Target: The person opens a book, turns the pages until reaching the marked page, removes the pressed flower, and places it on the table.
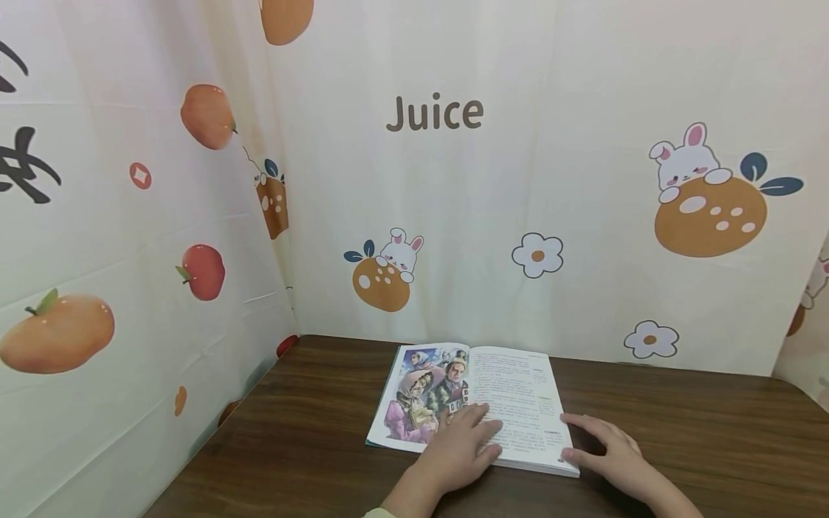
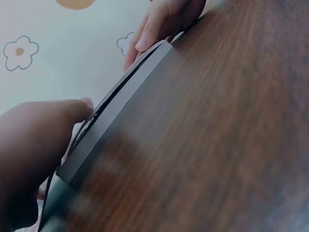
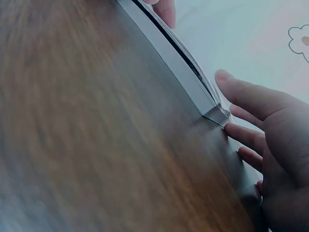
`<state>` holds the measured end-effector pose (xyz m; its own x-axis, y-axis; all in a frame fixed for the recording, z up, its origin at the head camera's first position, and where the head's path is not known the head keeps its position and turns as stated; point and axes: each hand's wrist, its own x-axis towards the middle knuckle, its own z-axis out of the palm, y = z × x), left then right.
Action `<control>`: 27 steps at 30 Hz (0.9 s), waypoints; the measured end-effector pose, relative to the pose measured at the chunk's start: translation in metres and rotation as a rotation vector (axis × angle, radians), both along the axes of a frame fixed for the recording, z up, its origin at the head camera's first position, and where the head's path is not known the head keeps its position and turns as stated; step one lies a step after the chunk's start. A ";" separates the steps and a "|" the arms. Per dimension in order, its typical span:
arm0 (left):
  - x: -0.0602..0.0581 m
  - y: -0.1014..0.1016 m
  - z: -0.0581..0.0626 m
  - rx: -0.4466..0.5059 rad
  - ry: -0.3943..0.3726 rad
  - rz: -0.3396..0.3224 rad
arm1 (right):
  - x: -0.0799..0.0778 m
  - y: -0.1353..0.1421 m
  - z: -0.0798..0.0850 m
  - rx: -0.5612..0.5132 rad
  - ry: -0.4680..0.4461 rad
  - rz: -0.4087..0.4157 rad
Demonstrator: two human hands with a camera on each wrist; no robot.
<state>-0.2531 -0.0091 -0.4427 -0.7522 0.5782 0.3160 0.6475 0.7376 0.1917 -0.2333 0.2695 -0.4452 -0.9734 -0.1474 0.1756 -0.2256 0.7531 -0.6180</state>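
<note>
Left hand [image 1: 457,447] lies spread over the open book [image 1: 508,385], right hand [image 1: 612,457] spread at its right edge (tabletop [image 1: 699,410] beyond).

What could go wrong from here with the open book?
1. Multi-page grab: the right hand has its thumb and fingers at the outer edge of the text page, so a turn might catch several sheets.
2. Crease: the left hand lies across the lower middle of the open book; a page turned with it there could snag or fold.
</note>
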 end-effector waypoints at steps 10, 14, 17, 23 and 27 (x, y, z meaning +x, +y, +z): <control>-0.001 0.001 0.002 -0.020 -0.079 -0.023 | 0.000 0.005 0.003 -0.015 -0.022 0.077; -0.001 0.001 0.002 -0.034 -0.080 -0.010 | 0.000 0.004 0.001 -0.008 -0.005 0.059; -0.001 0.001 0.002 -0.043 -0.075 0.001 | -0.001 0.001 -0.001 0.003 0.031 0.022; -0.001 0.002 0.001 -0.048 -0.050 0.007 | -0.002 -0.002 -0.005 0.026 0.071 -0.046; -0.001 0.002 0.001 -0.041 -0.031 0.002 | -0.002 -0.003 -0.003 0.023 0.014 -0.062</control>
<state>-0.2541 -0.0076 -0.4419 -0.7624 0.5886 0.2689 0.6402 0.7464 0.1815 -0.2356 0.2661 -0.4479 -0.9782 -0.0914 0.1865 -0.1867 0.7800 -0.5973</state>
